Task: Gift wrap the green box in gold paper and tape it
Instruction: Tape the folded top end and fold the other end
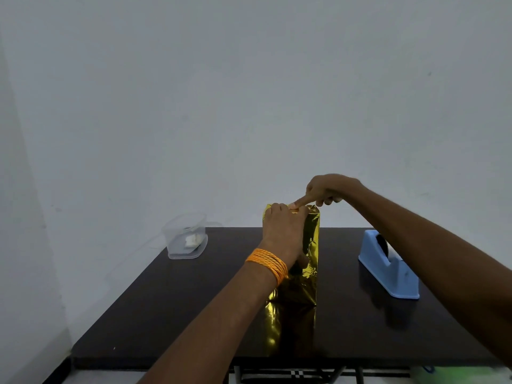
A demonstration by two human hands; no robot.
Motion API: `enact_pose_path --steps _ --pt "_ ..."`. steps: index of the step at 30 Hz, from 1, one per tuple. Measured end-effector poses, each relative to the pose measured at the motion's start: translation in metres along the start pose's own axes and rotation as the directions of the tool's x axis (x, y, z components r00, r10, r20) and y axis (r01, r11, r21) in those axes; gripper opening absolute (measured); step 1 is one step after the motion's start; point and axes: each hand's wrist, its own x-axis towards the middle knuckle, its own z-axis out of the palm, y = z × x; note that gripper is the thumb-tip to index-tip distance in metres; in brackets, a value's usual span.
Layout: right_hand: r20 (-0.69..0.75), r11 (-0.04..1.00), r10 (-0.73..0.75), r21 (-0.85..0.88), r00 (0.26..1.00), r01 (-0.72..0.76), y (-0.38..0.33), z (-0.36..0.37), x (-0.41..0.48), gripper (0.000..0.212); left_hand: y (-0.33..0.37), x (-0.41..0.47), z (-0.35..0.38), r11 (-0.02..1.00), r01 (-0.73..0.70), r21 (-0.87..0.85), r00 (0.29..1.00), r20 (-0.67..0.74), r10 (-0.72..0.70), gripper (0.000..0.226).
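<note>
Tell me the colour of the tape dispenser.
The tape dispenser is light blue; the head view shows it.

Both forearms are bare; orange cord bracelet (267, 263) loops the left wrist.

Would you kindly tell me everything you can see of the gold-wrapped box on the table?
The gold-wrapped box stands upright on end on the dark table, near its middle. Shiny, creased gold foil paper covers every side in view; no green shows. The left hand grips its upper part from the near side, and the right hand presses its forefinger down on the top fold.
</note>
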Motion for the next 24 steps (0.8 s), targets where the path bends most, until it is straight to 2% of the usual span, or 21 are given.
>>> enact_pose_path --steps 3,5,8,12,17,20,22,24 --pt "0.066 0.964 0.02 0.263 0.998 -0.037 0.022 0.016 0.001 0.064 0.001 0.001 -0.001 1.0 -0.004 0.0 1.0 0.0 0.004 0.116" --pt "0.169 0.86 -0.001 0.503 0.986 -0.086 0.035 0.029 0.002 0.053 0.003 0.002 0.0 1.0 -0.004 -0.001 1.0 -0.001 0.004 0.126" --pt "0.173 0.707 -0.023 0.699 0.985 -0.106 0.041 0.04 0.002 0.041 0.001 0.002 0.001 1.0 0.004 -0.007 1.0 -0.002 -0.004 0.133" --pt "0.133 0.647 -0.013 0.756 0.991 -0.092 0.04 0.043 0.0 0.034 0.0 0.004 0.004 1.0 0.008 -0.01 1.0 -0.011 -0.008 0.133" --pt "0.081 0.541 0.016 0.837 0.997 -0.077 0.038 0.056 0.003 0.019 -0.003 0.005 0.008 0.997 -0.008 -0.074 0.998 -0.056 0.004 0.122" --pt "0.053 0.561 0.007 0.827 0.999 -0.048 0.039 0.059 0.002 0.022 -0.01 0.006 0.002 0.964 -0.022 -0.264 0.992 -0.122 -0.011 0.111" --pt "0.058 0.552 0.0 0.833 0.998 -0.048 0.043 0.06 0.002 0.031 -0.019 0.01 -0.005 0.916 0.01 -0.401 0.984 -0.16 -0.081 0.109" --pt "0.069 0.515 -0.01 0.855 0.998 -0.054 0.046 0.061 0.003 0.036 -0.031 0.017 -0.01 0.893 0.052 -0.446 0.961 -0.222 -0.167 0.102"
